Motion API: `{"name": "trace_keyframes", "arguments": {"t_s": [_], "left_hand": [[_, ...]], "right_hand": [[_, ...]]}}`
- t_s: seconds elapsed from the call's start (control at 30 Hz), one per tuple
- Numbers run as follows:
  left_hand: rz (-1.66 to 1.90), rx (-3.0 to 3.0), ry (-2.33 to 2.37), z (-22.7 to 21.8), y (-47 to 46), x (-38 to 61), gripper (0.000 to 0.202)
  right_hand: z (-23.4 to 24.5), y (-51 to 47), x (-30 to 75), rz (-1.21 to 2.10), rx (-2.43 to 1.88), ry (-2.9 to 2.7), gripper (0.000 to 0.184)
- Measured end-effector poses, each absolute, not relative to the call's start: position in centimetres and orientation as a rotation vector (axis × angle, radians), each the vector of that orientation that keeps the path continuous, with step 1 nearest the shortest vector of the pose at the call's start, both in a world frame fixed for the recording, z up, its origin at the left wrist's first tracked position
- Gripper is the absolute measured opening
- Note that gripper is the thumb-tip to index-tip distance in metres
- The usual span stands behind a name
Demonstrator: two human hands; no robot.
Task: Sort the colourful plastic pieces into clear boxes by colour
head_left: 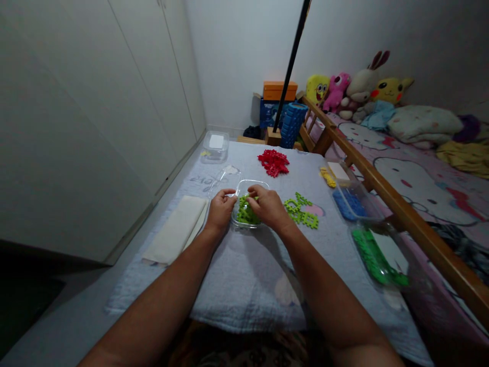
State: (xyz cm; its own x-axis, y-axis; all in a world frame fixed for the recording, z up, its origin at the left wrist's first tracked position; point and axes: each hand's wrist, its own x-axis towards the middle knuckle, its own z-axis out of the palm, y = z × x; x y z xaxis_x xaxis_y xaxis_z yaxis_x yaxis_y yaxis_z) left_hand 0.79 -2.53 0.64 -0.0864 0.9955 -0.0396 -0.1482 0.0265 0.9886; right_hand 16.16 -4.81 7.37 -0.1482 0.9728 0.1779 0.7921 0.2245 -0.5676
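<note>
A small clear plastic box (250, 184) sits on the cloth-covered table (244, 275) and holds light green puzzle pieces (244, 215). My left hand (220, 209) grips the box's left side, fingers curled round its rim. My right hand (268, 206) reaches over the box from the right, fingers closed on the green pieces inside. More light green pieces (301, 210) lie loose on the cloth just right of my right hand.
Red pieces (273, 162) lie in a heap farther back. Clear boxes stand around: one at back left (215, 145), one with blue pieces (349, 201), one with dark green pieces (376, 257). A folded white cloth (176, 229) lies left. A wooden bed rail (397, 204) runs along the right.
</note>
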Motion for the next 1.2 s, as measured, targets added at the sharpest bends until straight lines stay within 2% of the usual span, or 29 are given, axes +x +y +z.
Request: {"name": "trace_keyframes", "arguments": {"t_s": [0.27,0.53,0.7,1.2], "left_hand": [[1.314,1.046,1.201,0.5,-2.5,0.8,0.040],[1.314,1.063,1.202,0.1,-2.4,0.7,0.040],[1.302,1.077,1.215,0.1,-2.4,0.7,0.038],[1.311,1.067,1.220,0.6,-2.6,0.8,0.039]], "right_hand": [[7.4,-4.6,20.5,0.350,-1.636,-1.860,0.024],[5.7,-5.3,27.6,0.066,-2.242,-1.903,0.032],[4.7,-6.0,27.7,0.092,-2.468,-1.933,0.044],[3.9,-6.0,27.1,0.170,-2.469,-1.927,0.026]]}}
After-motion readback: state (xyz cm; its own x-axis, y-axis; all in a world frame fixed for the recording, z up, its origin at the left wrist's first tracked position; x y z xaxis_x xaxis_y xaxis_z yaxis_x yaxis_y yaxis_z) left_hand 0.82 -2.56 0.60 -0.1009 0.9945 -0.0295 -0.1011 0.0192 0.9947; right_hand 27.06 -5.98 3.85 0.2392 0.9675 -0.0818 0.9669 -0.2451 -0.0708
